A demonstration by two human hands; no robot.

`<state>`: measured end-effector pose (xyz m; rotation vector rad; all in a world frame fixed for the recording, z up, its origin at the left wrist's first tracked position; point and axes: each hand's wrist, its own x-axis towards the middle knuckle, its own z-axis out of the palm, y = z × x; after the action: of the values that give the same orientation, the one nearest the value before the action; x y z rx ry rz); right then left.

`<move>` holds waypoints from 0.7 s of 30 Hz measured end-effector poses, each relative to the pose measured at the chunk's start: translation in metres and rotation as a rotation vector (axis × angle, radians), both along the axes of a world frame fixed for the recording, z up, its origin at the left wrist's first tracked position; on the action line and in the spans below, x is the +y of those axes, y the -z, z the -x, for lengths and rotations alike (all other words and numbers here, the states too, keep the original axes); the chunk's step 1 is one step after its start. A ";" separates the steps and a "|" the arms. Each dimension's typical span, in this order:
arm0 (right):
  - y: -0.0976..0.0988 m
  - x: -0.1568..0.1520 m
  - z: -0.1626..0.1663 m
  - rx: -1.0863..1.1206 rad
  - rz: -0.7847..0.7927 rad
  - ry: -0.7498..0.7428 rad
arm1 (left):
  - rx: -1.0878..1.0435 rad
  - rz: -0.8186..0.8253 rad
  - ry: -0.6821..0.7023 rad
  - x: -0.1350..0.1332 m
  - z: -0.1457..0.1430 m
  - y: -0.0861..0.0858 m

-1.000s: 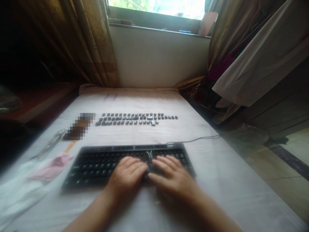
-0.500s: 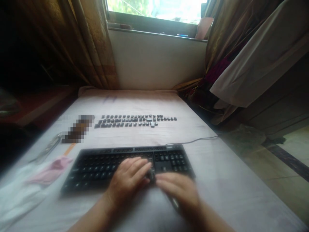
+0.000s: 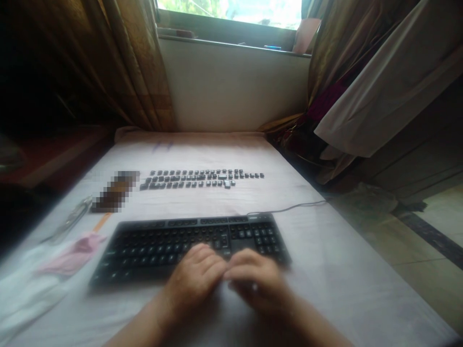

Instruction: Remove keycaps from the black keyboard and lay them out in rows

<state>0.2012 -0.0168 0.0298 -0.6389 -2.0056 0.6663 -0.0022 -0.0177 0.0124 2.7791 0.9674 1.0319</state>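
The black keyboard (image 3: pixel 188 246) lies flat on the white-covered desk (image 3: pixel 343 270), its long side running across the view. At the keyboard's near edge, a little right of its middle, the left hand (image 3: pixel 193 282) and the right hand (image 3: pixel 258 284) meet, fingertips touching or nearly so. Both hands are blurred. Their fingers curl inward over the near rows of keys, and a small pale glint shows under the right hand, but whether either grip is clenched on something or released cannot be told.

From the keyboard's far right corner a thin cable (image 3: pixel 289 208) runs off to the right across the desk. Beyond the keyboard's far edge, well apart from it, loose keycaps (image 3: pixel 202 178) lie in neat rows. To the left of these rows sits a dark pixelated patch (image 3: pixel 115 191). Off the keyboard's left end lie a pink cloth (image 3: pixel 72 253), a clear plastic bag (image 3: pixel 25 294) nearer than it, and a slim metal tool (image 3: pixel 70 222) farther back. Behind the keycaps a white wall rises to a window sill (image 3: pixel 231 43), with brown curtains (image 3: pixel 141 67) on both sides.
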 end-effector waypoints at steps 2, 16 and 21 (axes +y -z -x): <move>0.001 0.003 -0.003 -0.043 0.017 0.005 | -0.010 0.031 0.004 -0.001 -0.001 0.000; -0.005 0.075 -0.047 -0.188 0.286 0.314 | 0.003 -0.089 -0.178 0.005 0.010 0.005; 0.000 0.076 -0.042 -0.224 0.259 0.251 | -0.012 -0.072 -0.178 0.005 0.010 0.005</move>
<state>0.2432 0.0593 0.0299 -1.1431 -2.0102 0.7336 -0.0120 -0.0126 0.0069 2.7808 1.2191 1.1239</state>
